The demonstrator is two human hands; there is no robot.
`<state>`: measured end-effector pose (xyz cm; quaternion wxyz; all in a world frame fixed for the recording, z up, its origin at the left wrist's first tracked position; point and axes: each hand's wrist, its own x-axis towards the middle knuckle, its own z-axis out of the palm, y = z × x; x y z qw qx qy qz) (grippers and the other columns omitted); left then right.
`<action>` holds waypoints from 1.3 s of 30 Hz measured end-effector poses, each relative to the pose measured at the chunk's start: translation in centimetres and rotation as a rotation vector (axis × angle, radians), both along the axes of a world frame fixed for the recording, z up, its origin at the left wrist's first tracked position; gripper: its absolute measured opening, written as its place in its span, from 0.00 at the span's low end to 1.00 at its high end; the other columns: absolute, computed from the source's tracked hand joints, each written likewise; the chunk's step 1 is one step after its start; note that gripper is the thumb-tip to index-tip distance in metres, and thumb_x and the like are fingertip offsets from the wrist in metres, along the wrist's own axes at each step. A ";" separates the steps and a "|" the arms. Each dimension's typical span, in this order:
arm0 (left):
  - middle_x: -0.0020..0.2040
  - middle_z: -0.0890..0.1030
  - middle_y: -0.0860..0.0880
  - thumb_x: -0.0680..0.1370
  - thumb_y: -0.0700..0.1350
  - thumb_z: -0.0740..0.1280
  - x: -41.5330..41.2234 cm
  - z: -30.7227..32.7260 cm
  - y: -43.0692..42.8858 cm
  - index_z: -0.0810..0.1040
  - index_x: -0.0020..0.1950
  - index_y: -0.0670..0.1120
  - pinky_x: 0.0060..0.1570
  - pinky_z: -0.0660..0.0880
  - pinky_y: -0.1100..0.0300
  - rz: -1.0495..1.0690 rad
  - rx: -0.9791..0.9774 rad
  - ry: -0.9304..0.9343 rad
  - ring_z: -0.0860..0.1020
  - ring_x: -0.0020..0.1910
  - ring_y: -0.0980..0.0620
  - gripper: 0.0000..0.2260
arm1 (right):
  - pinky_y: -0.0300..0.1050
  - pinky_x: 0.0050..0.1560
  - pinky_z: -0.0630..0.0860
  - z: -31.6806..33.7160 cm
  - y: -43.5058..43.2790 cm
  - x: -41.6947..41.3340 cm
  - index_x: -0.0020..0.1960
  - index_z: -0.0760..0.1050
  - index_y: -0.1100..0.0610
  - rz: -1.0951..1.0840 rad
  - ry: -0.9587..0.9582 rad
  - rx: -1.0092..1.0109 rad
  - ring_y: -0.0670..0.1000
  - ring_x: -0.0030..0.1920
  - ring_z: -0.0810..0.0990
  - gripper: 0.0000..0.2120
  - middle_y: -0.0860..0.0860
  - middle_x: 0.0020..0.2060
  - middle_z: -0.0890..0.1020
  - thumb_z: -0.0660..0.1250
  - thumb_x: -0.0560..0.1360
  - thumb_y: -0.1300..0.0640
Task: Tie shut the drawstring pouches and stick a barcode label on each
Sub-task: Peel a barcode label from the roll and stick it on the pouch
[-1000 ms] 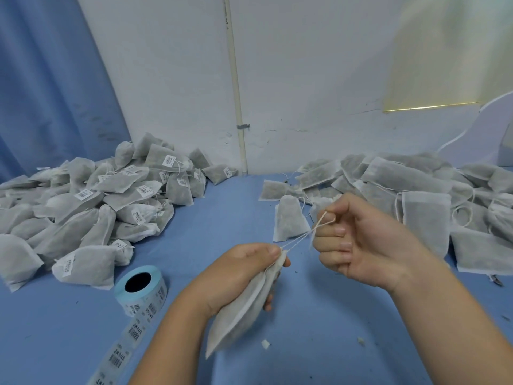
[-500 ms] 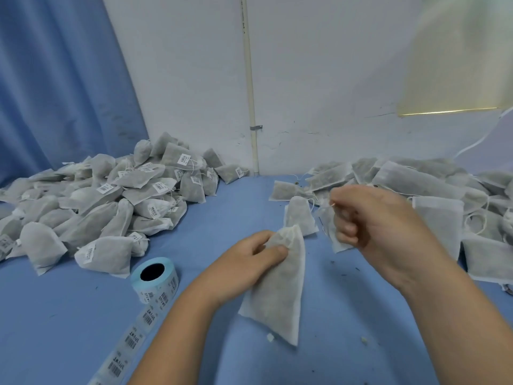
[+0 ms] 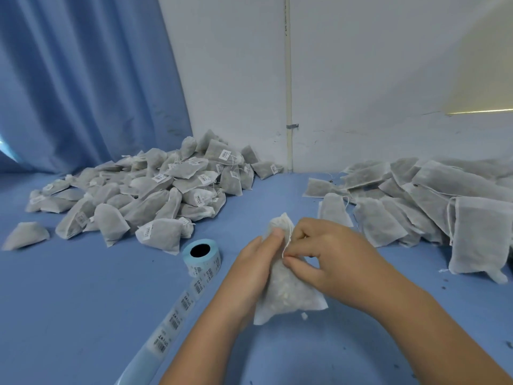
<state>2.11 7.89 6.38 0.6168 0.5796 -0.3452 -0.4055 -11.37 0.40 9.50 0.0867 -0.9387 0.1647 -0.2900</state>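
A grey drawstring pouch [image 3: 288, 294] stands upright on the blue table, its gathered neck at the top. My left hand [image 3: 255, 262] grips the pouch's neck from the left, thumb across the front. My right hand [image 3: 330, 257] pinches the white drawstring [image 3: 287, 240] just below the neck. A roll of barcode labels [image 3: 202, 257] lies left of my hands, its strip [image 3: 177, 320] trailing toward the front edge.
A heap of tied, labelled pouches [image 3: 155, 195] fills the back left. Flat untied pouches [image 3: 416, 201] are piled at the back right. A blue curtain [image 3: 83, 79] hangs at the left and a white wall stands behind.
The pouch went from hanging in my left hand to standing on the table. My right hand came in from the stretched string to the pouch's neck.
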 end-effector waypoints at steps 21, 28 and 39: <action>0.44 0.83 0.41 0.74 0.45 0.66 13.4 -1.3 13.4 0.79 0.54 0.42 0.38 0.75 0.56 0.366 0.185 0.305 0.79 0.32 0.47 0.12 | 0.33 0.37 0.72 -5.9 6.0 7.6 0.45 0.76 0.45 0.040 0.009 0.699 0.39 0.31 0.74 0.10 0.43 0.36 0.79 0.64 0.74 0.60; 0.50 0.84 0.35 0.76 0.45 0.64 14.8 -2.4 15.3 0.77 0.55 0.43 0.30 0.79 0.58 0.214 0.339 0.321 0.81 0.29 0.46 0.11 | 0.30 0.33 0.72 -8.9 10.3 12.7 0.38 0.75 0.47 0.037 0.141 0.750 0.35 0.29 0.74 0.04 0.42 0.30 0.78 0.69 0.69 0.51; 0.45 0.82 0.35 0.75 0.44 0.63 14.5 -2.5 16.8 0.77 0.52 0.38 0.30 0.80 0.54 0.088 0.361 0.317 0.80 0.30 0.39 0.11 | 0.35 0.32 0.69 -9.7 12.9 15.0 0.37 0.76 0.54 -0.024 0.118 0.737 0.40 0.29 0.73 0.09 0.43 0.28 0.75 0.70 0.66 0.49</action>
